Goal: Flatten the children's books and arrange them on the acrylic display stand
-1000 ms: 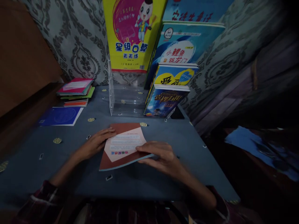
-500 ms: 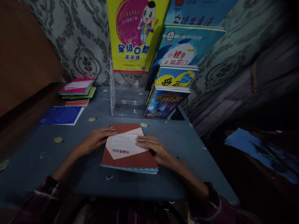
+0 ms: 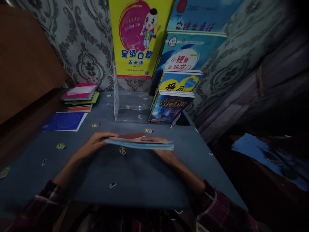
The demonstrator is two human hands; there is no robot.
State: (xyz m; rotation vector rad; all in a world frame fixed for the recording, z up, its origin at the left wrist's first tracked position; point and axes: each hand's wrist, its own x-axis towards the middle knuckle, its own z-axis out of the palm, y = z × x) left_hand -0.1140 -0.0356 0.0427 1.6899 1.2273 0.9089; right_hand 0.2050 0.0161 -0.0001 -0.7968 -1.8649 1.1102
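Between my two hands is a thin stack of reddish-brown covered booklets (image 3: 140,144), lifted and tipped so that its pale blue page edges face me. My left hand (image 3: 98,141) grips its left side, thumb near the front edge. On the right side my right hand (image 3: 161,146) holds it, fingers over the top and palm partly hidden behind the edge. The cover is seen nearly edge-on, so its print cannot be read. Beyond it stands a clear acrylic book rack (image 3: 132,115).
A yellow workbook (image 3: 135,38) and several storybooks stand in the rack, among them a dark blue book (image 3: 171,108). At left lie a blue booklet (image 3: 64,121) and a pile of booklets (image 3: 80,93). A patterned curtain or wall covering (image 3: 89,62) rises behind the table.
The booklets lay with their cover up under my hands. Now they are raised off the table and tilted edge-on towards me, with both hands gripping their sides.
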